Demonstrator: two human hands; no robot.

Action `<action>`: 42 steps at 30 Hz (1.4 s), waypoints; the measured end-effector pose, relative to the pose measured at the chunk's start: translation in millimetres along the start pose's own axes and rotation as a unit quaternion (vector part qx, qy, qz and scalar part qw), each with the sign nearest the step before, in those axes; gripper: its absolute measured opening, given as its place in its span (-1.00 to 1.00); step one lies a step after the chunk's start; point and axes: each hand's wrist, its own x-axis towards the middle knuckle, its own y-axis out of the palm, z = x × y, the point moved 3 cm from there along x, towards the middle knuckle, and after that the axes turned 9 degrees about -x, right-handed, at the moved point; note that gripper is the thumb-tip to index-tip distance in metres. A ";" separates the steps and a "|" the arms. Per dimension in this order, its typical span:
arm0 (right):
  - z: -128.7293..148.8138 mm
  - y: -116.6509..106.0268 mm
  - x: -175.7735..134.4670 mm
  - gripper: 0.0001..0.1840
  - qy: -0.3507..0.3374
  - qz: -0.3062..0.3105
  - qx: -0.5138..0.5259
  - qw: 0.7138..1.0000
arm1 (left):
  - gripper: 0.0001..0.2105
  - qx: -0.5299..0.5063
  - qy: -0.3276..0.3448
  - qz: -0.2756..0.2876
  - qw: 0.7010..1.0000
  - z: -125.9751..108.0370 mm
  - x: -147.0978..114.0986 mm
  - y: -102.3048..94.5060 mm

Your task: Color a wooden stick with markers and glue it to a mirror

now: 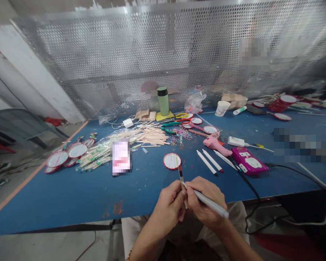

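My left hand [168,204] pinches a flat wooden stick [181,174] at the table's front edge; the stick's far part is dark red or brown. Closed around a marker pen [213,206] with a pale grey barrel, my right hand [208,203] brings the pen's tip against or very near the stick. Just beyond the stick's far end lies a round white disc [171,161] with a red rim. Two white markers [207,162] and a slimmer white pen [225,160] rest to its right. My fingers partly hide the stick's lower part.
A pink glue gun [217,144] and a magenta power strip [248,163] with cables lie right. Wooden sticks [153,136], coloured bands [180,135] and a green tumbler [163,102] stand farther back. Red-rimmed discs [57,159] are piled left. A perforated metal screen [141,54] borders the back.
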 end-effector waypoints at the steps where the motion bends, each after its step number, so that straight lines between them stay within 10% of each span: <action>1: 0.1 0.3 -0.3 -0.85 0.001 0.001 0.001 1.000 | -0.64 -0.001 0.000 -0.002 1.000 -0.2 0.0 -0.2; 42: -0.4 -0.2 -0.7 -0.84 0.019 -0.003 -0.002 1.000 | -0.62 -0.018 0.017 0.008 1.000 -7.8 -0.7 3.9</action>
